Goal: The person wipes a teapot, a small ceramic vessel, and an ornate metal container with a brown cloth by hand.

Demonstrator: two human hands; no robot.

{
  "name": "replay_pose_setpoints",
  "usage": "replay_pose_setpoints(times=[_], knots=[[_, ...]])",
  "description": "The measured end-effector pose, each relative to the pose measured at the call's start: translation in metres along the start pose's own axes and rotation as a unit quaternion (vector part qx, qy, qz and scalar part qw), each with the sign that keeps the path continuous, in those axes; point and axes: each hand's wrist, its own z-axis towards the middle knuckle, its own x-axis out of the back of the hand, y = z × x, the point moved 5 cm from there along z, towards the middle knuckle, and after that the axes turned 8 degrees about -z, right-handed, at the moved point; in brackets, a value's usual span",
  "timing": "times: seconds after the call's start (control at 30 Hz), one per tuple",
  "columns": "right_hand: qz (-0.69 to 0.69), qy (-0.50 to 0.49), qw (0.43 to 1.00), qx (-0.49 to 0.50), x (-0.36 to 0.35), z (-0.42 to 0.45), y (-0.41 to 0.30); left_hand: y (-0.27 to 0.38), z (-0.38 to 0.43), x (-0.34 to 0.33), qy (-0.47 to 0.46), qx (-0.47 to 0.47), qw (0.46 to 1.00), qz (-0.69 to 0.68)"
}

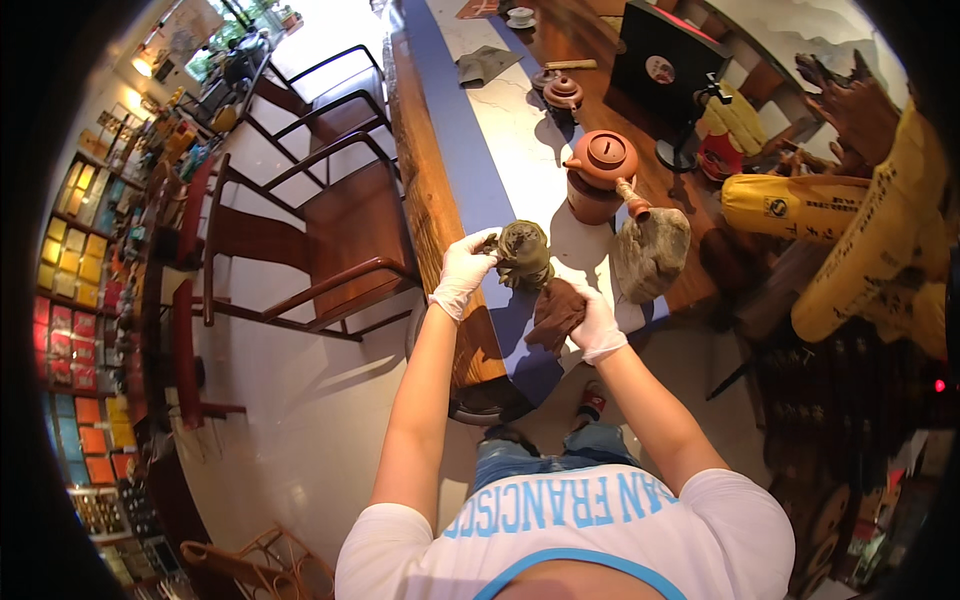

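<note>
My left hand point(469, 271), in a thin white glove, grips the left side of a dark greenish teapot point(523, 251) with a sculpted surface, held over the near end of the table. In my gloved right hand point(596, 321) is a bunched brown cloth point(557, 311), close to the pot's lower right side; whether cloth and pot touch is unclear. Beyond them a reddish clay side-handled kettle point(604, 157) sits on a clay stove point(592, 201), and a rough stone point(651, 255) stands to the right of my hands.
A blue and white runner point(476, 150) covers part of the wooden table point(431, 150). Farther back are a small clay teapot point(562, 91), a grey cloth point(486, 66) and a white lidded cup point(520, 16). A black box point(660, 67) and yellow wrapped packages point(787, 202) are at right, wooden chairs point(360, 232) at left.
</note>
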Motion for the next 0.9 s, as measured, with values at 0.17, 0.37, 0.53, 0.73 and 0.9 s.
replay_pose_setpoints(times=[0.17,0.37,0.53,0.73,0.9], knots=[[0.113,0.137,0.984,0.003,0.024,-0.061,0.002,0.036,-0.042,0.013,0.025,-0.256,0.955,0.145],[0.124,0.162,0.978,0.04,-0.007,-0.086,0.021,0.082,-0.05,-0.007,-0.049,-0.352,0.898,0.26],[0.119,0.172,0.975,0.075,-0.025,-0.084,0.012,0.077,-0.029,-0.035,-0.034,-0.374,0.866,0.33],[0.146,0.138,0.976,0.084,-0.041,-0.07,-0.027,0.079,-0.025,-0.043,-0.092,-0.376,0.873,0.295],[0.183,-0.032,0.976,0.117,-0.069,-0.052,-0.059,0.107,-0.062,-0.046,-0.002,-0.488,0.849,0.203]])
